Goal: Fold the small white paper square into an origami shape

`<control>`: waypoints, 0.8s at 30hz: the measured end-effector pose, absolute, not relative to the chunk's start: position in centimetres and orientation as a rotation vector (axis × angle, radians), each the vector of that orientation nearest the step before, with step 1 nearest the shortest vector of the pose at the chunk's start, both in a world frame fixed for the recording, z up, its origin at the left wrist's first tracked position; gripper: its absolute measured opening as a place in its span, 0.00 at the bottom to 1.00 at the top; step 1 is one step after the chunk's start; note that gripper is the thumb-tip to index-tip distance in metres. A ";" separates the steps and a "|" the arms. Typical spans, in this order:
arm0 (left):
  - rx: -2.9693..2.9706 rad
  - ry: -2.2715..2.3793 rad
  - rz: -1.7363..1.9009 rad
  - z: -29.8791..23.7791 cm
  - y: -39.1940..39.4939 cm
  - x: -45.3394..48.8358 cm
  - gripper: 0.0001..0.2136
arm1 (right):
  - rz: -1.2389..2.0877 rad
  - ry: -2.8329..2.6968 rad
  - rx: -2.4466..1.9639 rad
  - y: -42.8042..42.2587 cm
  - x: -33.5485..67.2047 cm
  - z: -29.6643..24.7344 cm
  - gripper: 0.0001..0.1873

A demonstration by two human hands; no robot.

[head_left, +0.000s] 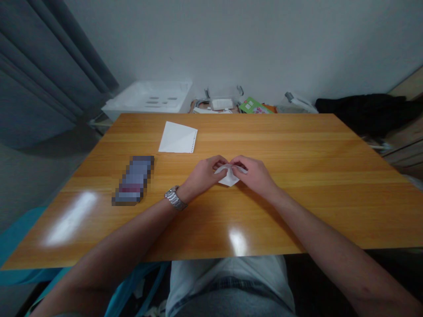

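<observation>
A small piece of folded white paper (pixel 229 178) is held between my two hands, just above the middle of the wooden table. My left hand (pixel 208 171), with a metal watch (pixel 175 198) on its wrist, pinches the paper's left side between thumb and fingers. On the other side my right hand (pixel 253 172) pinches the right part, thumb towards me. The fingertips of both hands come close together at the paper's top edge, and they hide part of its folds. Farther back and to the left lies a flat white sheet (pixel 178 138) with a perforated right edge.
A blurred-out phone-like object (pixel 135 179) lies on the table (pixel 313 211) at the left. Past the far edge are a white plastic tray (pixel 132 101), a green booklet (pixel 254 105) and dark cloth (pixel 363 112). Blue chair parts (pixel 26 237) show at the lower left.
</observation>
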State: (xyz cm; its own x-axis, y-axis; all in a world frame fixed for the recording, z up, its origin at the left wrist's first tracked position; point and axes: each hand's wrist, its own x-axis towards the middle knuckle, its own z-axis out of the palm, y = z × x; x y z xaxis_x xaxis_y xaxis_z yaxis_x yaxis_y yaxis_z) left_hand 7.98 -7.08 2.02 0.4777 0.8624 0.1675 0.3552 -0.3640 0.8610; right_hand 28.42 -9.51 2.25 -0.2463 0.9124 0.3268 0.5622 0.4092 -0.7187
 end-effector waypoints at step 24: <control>2.183 1.303 0.600 3.6 -6.8 8.4 0.09 | 0.511 -2.095 -1.475 -9.2 26.8 3.6 0.06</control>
